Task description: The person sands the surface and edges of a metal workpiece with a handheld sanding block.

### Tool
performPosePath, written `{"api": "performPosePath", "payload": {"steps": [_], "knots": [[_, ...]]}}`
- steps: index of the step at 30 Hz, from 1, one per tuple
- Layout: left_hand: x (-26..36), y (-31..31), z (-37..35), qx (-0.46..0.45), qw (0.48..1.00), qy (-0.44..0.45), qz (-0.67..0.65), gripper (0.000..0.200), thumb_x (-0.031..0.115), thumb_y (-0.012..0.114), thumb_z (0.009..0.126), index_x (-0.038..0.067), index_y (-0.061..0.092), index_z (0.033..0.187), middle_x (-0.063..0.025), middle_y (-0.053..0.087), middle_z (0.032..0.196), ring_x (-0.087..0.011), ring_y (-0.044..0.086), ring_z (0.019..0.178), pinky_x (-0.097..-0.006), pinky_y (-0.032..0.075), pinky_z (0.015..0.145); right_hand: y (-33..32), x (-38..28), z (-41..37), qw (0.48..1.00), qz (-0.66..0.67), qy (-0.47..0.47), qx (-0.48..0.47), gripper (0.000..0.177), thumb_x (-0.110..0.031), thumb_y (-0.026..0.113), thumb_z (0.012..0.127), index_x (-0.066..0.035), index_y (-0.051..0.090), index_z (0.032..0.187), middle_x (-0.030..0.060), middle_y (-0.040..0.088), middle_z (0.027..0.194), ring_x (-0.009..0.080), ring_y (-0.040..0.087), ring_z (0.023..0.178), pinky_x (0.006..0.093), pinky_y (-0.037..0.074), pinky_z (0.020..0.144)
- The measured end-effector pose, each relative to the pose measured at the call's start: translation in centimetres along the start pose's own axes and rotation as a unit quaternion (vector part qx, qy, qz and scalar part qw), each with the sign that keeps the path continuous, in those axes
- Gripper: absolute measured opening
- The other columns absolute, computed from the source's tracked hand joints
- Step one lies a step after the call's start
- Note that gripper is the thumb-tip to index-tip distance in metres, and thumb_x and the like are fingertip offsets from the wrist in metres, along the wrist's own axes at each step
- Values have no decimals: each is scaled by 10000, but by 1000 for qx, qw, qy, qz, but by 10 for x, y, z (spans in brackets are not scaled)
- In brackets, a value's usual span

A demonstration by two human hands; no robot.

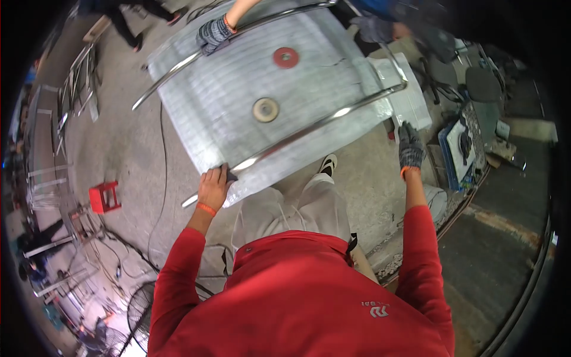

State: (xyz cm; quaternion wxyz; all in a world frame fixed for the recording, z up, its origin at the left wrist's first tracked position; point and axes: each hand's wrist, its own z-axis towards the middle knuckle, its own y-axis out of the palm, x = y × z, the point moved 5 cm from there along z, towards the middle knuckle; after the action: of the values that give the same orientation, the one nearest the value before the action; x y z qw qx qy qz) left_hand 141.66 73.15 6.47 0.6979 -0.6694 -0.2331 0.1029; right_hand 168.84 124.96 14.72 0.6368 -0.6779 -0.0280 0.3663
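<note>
Your left hand is clenched around the bent steel tube close to its near free end, at the front edge of the ribbed metal sheet that carries it. The tube lies as a long U across that sheet: one leg runs from your grip up to the bend at the right, and the other leg crosses the far side.

Judge it stiff and springy rather than heavy. It is polished, so it is likely slippery, and it is long enough to swing and twist if you hold it at one point only. Take it near the ends and at the bend, never mid-span alone.

On the far leg a co-worker's gloved hand rests on the tube. A second gloved hand sits at the far right corner.

Your right hand, gloved, hangs just below the bend beside the sheet's right corner. You cannot tell whether it grips anything.

A red stool and metal frames stand well off to the left, with a fan near your left elbow. A red disc and a tan disc lie loose between the tube's legs and could get swept off. On the right, a white block and office chairs crowd the bend's swing.
</note>
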Motion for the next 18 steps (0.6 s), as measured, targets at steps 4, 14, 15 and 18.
{"api": "performPosePath", "payload": {"steps": [4,14,15,18], "knots": [[24,0,31,49,999,17,-8,559,225,728,774,-36,590,1249,-120,579,1007,-294,557,927,-395,459,807,-15,27,71,1000,1,21,21,522,-426,575,934,-56,612,1301,166,578,1359,301,516,1294,364,369,1098],[179,17,237,44,996,56,-57,363,190,659,856,-30,630,1144,-139,587,996,-322,561,984,-413,467,871,89,38,227,976,136,-54,-160,617,-555,528,931,-122,542,1370,199,569,1350,371,515,1269,395,423,1032],[199,21,264,57,994,63,-67,335,188,661,851,-23,644,1111,-139,588,999,-323,563,984,-412,468,875,86,21,218,971,170,-8,-166,596,-555,523,931,-134,557,1352,196,579,1338,382,519,1256,406,429,1023],[259,32,340,96,985,114,-84,287,176,674,825,-17,645,1036,-154,584,969,-344,569,930,-438,472,841,94,14,210,966,215,-17,-139,525,-531,510,946,-102,621,1229,161,643,1150,324,586,1052,399,462,922]]}}
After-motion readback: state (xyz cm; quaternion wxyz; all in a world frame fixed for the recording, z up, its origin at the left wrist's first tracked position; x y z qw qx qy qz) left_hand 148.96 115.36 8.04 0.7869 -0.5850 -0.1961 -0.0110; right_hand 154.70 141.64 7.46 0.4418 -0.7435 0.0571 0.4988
